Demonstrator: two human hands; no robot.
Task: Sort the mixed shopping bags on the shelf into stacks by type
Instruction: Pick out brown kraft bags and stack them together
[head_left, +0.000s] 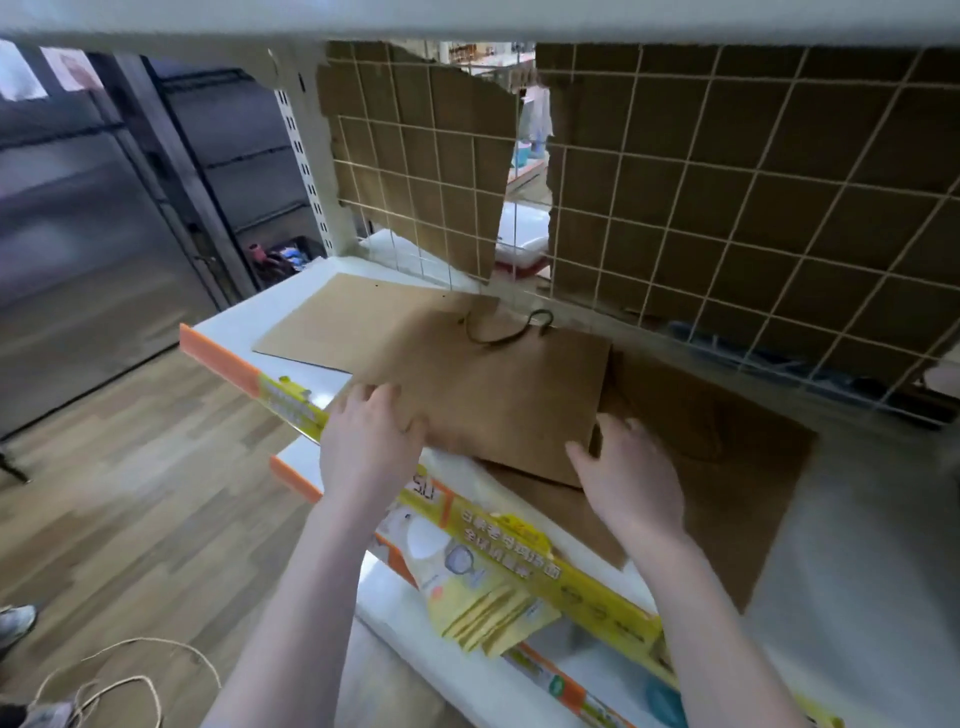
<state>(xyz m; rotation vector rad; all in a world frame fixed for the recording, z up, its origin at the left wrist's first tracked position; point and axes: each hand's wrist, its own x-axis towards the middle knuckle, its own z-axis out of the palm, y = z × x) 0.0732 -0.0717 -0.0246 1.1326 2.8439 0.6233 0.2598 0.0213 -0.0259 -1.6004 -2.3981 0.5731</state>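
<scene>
A brown paper bag with a dark cord handle (493, 384) lies flat on the white shelf (291, 306), slightly lifted at its near edge. My left hand (363, 441) grips its near left corner, thumb on top. My right hand (628, 467) holds its near right corner, fingers curled under the edge. Another flat brown paper bag (343, 317) lies to the left behind it. More brown bags (727, 447) lie under and to the right. A white plastic bag (457, 467) peeks out beneath, at the shelf's front.
A wire grid backed by torn cardboard (727, 182) closes the shelf's rear. An orange and yellow price strip (291, 405) runs along the front edge. Yellow packets (488, 608) sit on the lower shelf. Twine (119, 686) lies on the wooden floor at left.
</scene>
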